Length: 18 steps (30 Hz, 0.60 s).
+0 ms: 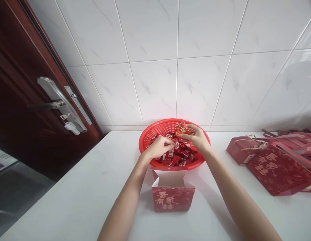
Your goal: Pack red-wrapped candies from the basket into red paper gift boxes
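A red plastic basket [144, 136] holds many small red wrapped candies [175, 157]. My right hand [197, 137] is over the basket's right side, its fingers closed on a red and gold candy packet [182, 128]. On the left side of the basket, my left hand [160, 147] reaches in among the candies with curled fingers; whether it pinches one is hidden. Just in front of the basket stands a red gift box [173, 199] with its top open and its white inside showing. Pale lettering marks its front.
More red gift boxes [281, 170] lie on the white table [95, 180] at the right, one with a rope handle [250, 143]. A tiled wall [155, 87] rises behind the basket. At the left is a dark red door [24, 60] with a metal handle [57, 103].
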{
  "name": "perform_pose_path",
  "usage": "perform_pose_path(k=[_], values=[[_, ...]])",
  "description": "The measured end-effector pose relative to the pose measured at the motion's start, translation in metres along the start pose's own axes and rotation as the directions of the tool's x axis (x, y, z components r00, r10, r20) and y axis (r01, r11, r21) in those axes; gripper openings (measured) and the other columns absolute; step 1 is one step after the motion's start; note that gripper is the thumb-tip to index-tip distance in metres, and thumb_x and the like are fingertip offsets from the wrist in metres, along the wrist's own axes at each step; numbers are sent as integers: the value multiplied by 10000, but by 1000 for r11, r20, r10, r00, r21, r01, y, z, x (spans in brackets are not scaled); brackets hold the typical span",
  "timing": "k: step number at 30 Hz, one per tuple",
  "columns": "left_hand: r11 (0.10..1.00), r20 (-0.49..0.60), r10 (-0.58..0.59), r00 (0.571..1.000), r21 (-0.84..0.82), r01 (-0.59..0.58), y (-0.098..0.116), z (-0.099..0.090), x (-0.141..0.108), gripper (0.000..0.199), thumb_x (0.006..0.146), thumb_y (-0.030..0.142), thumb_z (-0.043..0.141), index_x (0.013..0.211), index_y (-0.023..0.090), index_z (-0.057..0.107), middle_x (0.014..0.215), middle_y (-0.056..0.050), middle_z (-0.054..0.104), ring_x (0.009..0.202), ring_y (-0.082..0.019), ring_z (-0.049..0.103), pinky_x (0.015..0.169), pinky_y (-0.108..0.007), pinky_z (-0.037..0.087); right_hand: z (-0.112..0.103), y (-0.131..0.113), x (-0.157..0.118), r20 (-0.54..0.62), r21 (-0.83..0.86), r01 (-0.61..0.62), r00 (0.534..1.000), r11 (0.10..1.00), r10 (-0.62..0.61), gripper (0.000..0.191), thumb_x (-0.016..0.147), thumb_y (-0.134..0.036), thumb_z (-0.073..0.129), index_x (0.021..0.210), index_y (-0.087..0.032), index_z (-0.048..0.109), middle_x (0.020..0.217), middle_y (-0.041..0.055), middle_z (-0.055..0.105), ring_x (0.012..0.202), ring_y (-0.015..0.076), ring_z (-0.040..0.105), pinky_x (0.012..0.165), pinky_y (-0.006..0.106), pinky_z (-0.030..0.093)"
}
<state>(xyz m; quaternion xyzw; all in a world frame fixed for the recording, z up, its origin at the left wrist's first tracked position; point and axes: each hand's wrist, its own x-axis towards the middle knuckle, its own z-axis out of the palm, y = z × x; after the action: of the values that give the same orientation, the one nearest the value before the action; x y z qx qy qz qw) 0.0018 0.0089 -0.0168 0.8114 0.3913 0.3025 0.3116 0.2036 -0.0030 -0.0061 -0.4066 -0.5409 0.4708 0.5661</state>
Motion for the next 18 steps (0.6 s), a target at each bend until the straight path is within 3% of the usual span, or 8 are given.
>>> perform_pose_path(k=[3,7,11,18], values=[[993,-138,-9,990,-114,-7,-1,-3,1,183,803,297,692,891,213,829,1042,-89,779,971,-242,722,887,-338,558,-2,3,2,-42,83,-7,999,997,11,385,645,-319,875,968,-201,700,968,46,774,837,221,734,766,359,613],[960,-299,-31,954,-275,-55,0,-5,0,196,728,351,771,843,198,816,967,-83,774,918,-235,729,857,-350,582,-5,6,5,25,168,-61,998,984,58,358,643,-329,901,926,-197,727,975,47,772,877,221,739,796,346,619],[942,-346,-39,937,-326,-81,4,-7,-3,194,727,364,776,826,198,792,947,-70,773,905,-230,733,844,-350,589,-2,5,6,91,271,-182,982,945,164,324,611,-279,923,846,-185,720,950,51,764,880,203,735,777,294,617],[921,-378,-50,924,-374,-104,10,-9,-5,196,708,350,796,820,193,761,924,-59,763,867,-223,727,811,-341,593,2,2,6,159,410,-321,947,853,280,332,586,-140,925,760,-203,649,902,38,746,943,200,719,841,305,640]])
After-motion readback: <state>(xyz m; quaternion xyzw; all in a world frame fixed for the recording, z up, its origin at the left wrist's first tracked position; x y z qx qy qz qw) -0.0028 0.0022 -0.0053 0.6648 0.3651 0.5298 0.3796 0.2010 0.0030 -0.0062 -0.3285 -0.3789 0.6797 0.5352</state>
